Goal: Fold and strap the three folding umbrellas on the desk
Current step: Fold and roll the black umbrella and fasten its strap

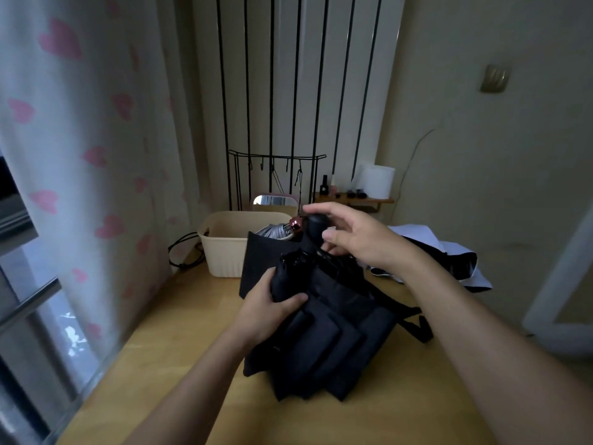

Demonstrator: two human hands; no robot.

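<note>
A black folding umbrella (pixel 333 335) is held over the wooden desk (pixel 154 374), its canopy flaps hanging loose and its handle pointing up and away. My left hand (pixel 268 311) grips the bunched canopy just below the handle. My right hand (pixel 351 234) is at the black handle top, fingers partly spread around it. The umbrella's strap (pixel 414 319) trails to the right. A second umbrella, white and black (pixel 449 258), lies unfolded at the right behind my right arm. A silver umbrella with a reddish handle (pixel 285 228) sits in the cream basket.
A cream basket (pixel 224 248) stands at the back of the desk, with a black wire rack (pixel 276 175), a small mirror (pixel 272 200) and a shelf holding bottles and a paper roll (pixel 375 183) behind. A curtain (pixel 80 155) and window lie left.
</note>
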